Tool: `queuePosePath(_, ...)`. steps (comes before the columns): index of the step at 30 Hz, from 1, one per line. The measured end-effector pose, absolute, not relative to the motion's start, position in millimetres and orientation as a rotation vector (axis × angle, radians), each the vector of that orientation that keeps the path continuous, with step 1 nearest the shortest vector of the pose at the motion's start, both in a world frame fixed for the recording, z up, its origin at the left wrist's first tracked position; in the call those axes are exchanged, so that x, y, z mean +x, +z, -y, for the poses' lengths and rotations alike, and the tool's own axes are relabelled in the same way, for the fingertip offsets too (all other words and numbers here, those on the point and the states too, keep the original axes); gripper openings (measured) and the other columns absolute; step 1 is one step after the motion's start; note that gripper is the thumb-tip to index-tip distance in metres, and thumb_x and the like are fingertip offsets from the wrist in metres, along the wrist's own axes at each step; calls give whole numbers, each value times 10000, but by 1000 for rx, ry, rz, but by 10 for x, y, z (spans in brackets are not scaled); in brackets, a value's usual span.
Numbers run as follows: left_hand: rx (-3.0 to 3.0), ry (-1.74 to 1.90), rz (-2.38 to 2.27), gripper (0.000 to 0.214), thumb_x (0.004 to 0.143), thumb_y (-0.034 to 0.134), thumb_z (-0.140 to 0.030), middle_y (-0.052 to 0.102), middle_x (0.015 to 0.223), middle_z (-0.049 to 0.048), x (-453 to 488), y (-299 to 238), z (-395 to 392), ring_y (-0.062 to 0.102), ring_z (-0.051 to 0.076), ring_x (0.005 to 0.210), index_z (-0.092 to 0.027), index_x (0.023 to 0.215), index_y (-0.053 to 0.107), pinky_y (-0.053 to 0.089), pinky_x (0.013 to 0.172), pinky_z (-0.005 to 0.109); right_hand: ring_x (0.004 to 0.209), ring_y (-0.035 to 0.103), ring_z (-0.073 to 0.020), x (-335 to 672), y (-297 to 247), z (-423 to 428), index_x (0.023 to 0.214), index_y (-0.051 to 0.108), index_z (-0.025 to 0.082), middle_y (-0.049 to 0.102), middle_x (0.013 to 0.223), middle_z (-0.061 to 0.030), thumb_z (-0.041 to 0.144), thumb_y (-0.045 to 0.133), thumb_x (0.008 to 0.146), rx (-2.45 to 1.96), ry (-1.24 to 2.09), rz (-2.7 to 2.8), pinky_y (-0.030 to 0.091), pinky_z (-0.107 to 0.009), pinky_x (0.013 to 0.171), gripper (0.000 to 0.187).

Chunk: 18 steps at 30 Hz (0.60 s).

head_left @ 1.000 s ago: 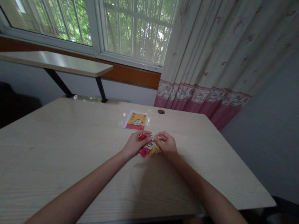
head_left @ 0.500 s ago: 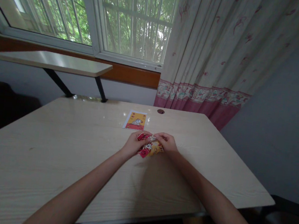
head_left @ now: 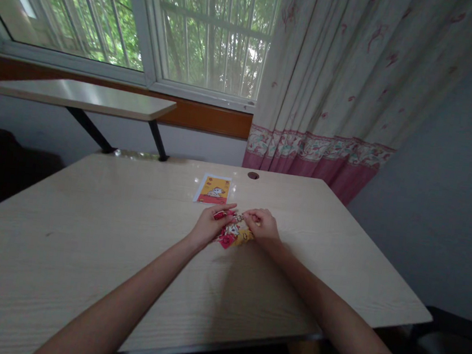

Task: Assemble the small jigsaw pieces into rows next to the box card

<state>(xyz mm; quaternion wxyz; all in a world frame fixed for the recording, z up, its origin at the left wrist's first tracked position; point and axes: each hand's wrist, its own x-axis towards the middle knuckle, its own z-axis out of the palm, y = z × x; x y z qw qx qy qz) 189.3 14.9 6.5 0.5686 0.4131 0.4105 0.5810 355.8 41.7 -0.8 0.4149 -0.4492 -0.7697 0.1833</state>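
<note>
Between my two hands are red, yellow and white jigsaw puzzle pieces (head_left: 232, 232), bunched together with uneven edges and bits of a cartoon animal on them. My left hand (head_left: 208, 223) is closed around the left side of the bunch, thumb on top and the index finger stretched out behind. With its fingertips pinched at the upper right of the bunch, my right hand (head_left: 265, 227) grips a small piece whose outline is mostly hidden. Just beyond the hands lies a picture card (head_left: 214, 190) with a white animal on yellow and red.
The pale wooden desk (head_left: 127, 233) runs under both forearms. A raised shelf (head_left: 79, 94) on black legs stands at its back left. Near the back edge is a round cable hole (head_left: 254, 175). A curtain (head_left: 326, 96) and a barred window (head_left: 214, 32) are behind.
My left index finger has lifted and straightened away from the pieces. The right fingers have curled in more, and the bunch has shifted slightly. The card stays in place.
</note>
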Motion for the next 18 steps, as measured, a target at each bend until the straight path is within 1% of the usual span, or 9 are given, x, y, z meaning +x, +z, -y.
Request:
queuePosePath(2, 961, 1359, -961, 456, 499, 786, -221, 646, 657, 6, 1895, 70, -144, 605, 141, 591, -131, 924, 645, 477, 637, 279, 714, 530, -161, 3555, 17, -406, 831, 670, 206, 625, 720, -38, 323, 548, 778, -1091, 410, 1940, 410, -294, 722, 178)
queuePosePath(6, 1103, 1340, -999, 338, 558, 746, -221, 624, 613, -4, 1882, 19, -159, 577, 133, 540, -139, 850, 596, 455, 568, 248, 784, 546, -166, 3510, 59, -348, 897, 672, 208, 644, 804, -50, 303, 562, 781, -974, 418, 1957, 407, -296, 764, 186)
queuePosePath(8, 1234, 1335, -1019, 330, 586, 712, -197, 636, 675, 6, 1879, -21, -170, 585, 141, 586, -151, 885, 582, 449, 570, 239, 804, 543, -168, 3471, 67, -313, 901, 679, 215, 644, 805, -50, 307, 576, 777, -937, 401, 1969, 401, -302, 782, 186)
queuePosePath(10, 1352, 1320, -1024, 348, 601, 674, -158, 646, 764, 21, 1887, -52, -173, 600, 157, 673, -164, 932, 567, 451, 604, 240, 819, 538, -170, 3430, 65, -288, 902, 683, 234, 644, 818, -46, 314, 602, 758, -927, 383, 1974, 398, -309, 793, 184)
queuePosePath(12, 1443, 1298, -1011, 367, 614, 631, -122, 642, 797, 22, 1903, -64, -165, 600, 161, 722, -173, 968, 548, 450, 628, 239, 819, 538, -170, 3399, 56, -276, 872, 688, 249, 649, 826, -39, 315, 630, 732, -926, 385, 1978, 397, -316, 800, 165)
queuePosePath(14, 1505, 1275, -994, 385, 620, 604, -99, 632, 778, 13, 1918, -56, -150, 593, 153, 717, -177, 991, 537, 445, 633, 234, 804, 545, -170, 3387, 46, -280, 808, 691, 249, 656, 807, -37, 310, 646, 714, -921, 404, 1975, 398, -322, 803, 121)
queuePosePath(16, 1494, 1274, -973, 392, 615, 618, -105, 623, 764, 5, 1924, -35, -138, 584, 143, 686, -180, 992, 539, 442, 618, 227, 782, 554, -171, 3396, 38, -297, 752, 684, 238, 658, 767, -38, 304, 636, 716, -936, 435, 1935, 406, -323, 793, 89)
queuePosePath(18, 1407, 1279, -946, 349, 608, 657, -141, 616, 742, 3, 1923, -12, -139, 580, 136, 652, -171, 941, 554, 442, 601, 223, 756, 564, -167, 3414, 28, -322, 741, 672, 225, 655, 749, -37, 312, 611, 725, -990, 505, 1846, 428, -310, 759, 107)
